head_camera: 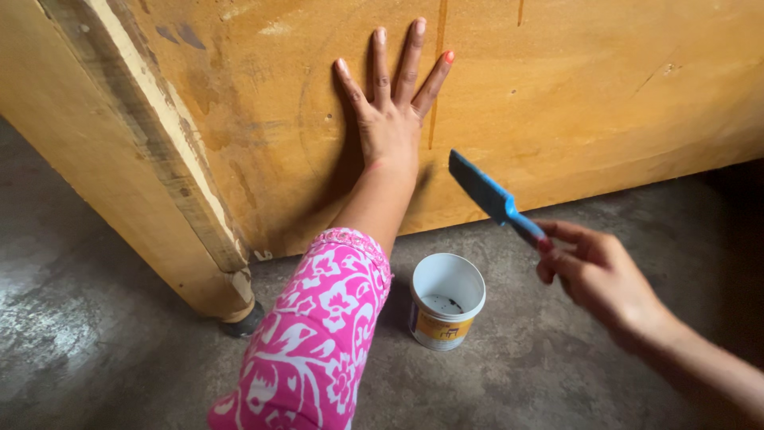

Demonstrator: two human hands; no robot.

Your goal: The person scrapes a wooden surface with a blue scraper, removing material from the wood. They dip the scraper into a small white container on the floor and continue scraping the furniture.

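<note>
Head view: my left hand (390,119) lies spread flat on the wooden panel (573,95), my right hand (593,275) pinches the blue brush (493,197), poised above the white tub (446,299); loading comes next, I judge.

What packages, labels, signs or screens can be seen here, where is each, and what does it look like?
Tub: a small open round white plastic container on the grey floor, between the pink-sleeved arm and the right hand, below the wooden panel.
Label: a yellow-orange band wrapped round the tub's side.
No signs or screens are in view.
</note>
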